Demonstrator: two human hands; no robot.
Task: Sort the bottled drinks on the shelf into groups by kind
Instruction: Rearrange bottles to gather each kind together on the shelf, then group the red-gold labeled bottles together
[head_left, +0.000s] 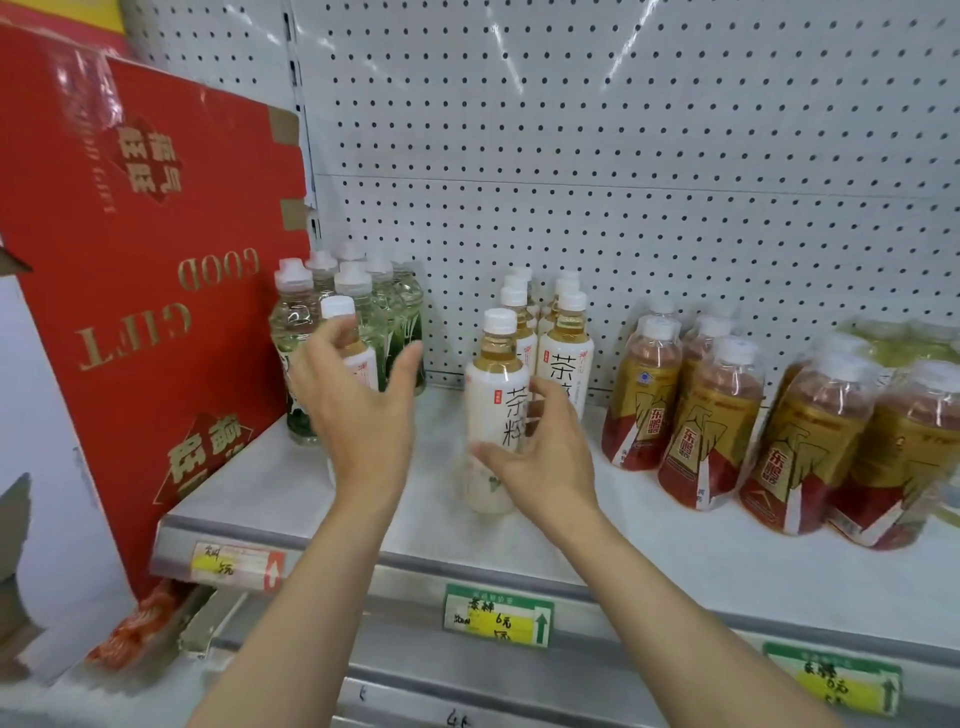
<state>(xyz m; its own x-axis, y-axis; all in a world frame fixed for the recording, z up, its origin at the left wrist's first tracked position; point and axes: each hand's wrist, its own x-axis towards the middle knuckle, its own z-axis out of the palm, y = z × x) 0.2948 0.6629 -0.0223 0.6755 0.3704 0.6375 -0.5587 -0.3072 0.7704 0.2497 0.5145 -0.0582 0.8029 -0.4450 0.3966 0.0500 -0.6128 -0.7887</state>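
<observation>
Two bare hands reach over a white store shelf (675, 540) backed by pegboard (623, 130), seen from a head-worn camera. The left hand (358, 410), at centre left of the frame, is spread wide with fingers apart in front of a white-labelled tea bottle (345, 338); the palm hides most of that bottle, and it cannot be told whether the fingers touch it. Just behind, a cluster of clear green-tinted bottles (332, 306) stands at the shelf's left end, the rear ones hidden behind the front ones.

The right hand (540, 452), at centre, is open in a loose curl around the lower half of a second white-labelled tea bottle (496, 384), which stands upright near the shelf's front; thumb and fingers sit on either side of it, but a firm grip cannot be confirmed, and the bottle's base is blurred. More tea bottles of the same kind (563, 343) stand in a row behind it, toward the pegboard.

At right, gold-and-red bottles (706, 415) wrapped in clear film lean in a group, and the outermost runs off the frame's right edge. Pale yellow-green packs behind them are too blurred to make out.

A red gift carton (145, 291), its lettering upside down, leans against the shelf at the left of the frame. Handwritten price tags (498, 616) line the shelf's front rail, only partly legible.
</observation>
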